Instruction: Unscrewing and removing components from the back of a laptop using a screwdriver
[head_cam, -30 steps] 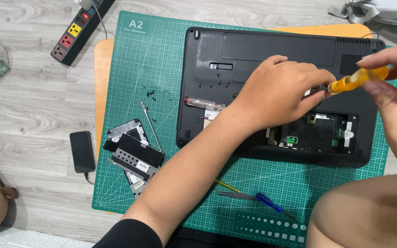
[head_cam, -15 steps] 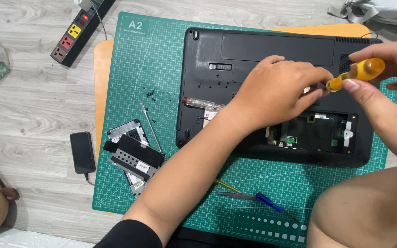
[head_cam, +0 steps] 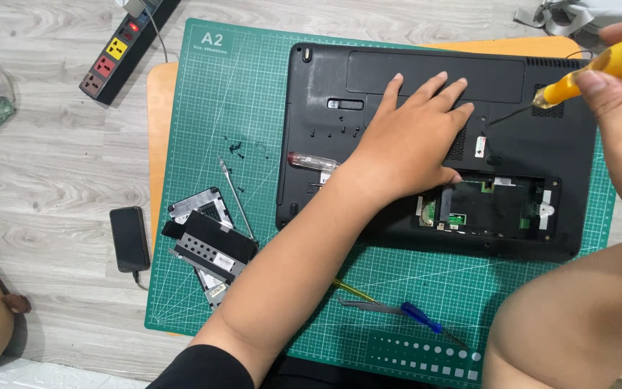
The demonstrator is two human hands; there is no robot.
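Note:
A black laptop (head_cam: 512,90) lies bottom up on a green cutting mat (head_cam: 239,101), with an open bay showing a green circuit board (head_cam: 487,205). My left hand (head_cam: 412,140) rests flat on the laptop's underside, fingers spread. My right hand (head_cam: 617,108) at the right edge grips a yellow-handled screwdriver (head_cam: 599,68) whose thin shaft slants down toward the laptop near a small white sticker (head_cam: 481,145). A clear-handled screwdriver (head_cam: 312,161) lies on the laptop's left part.
Removed drive and cover parts (head_cam: 206,248) lie at the mat's lower left, with small black screws (head_cam: 237,149) and a thin metal rod (head_cam: 237,198). A blue-handled tool (head_cam: 419,317), tweezers, a phone (head_cam: 129,238), a power strip (head_cam: 120,50) and my bare knee (head_cam: 577,324) surround the mat.
My left hand let go of the screwdriver tip area and flattened onto the laptop further left. My right hand lifted the yellow screwdriver up and to the right.

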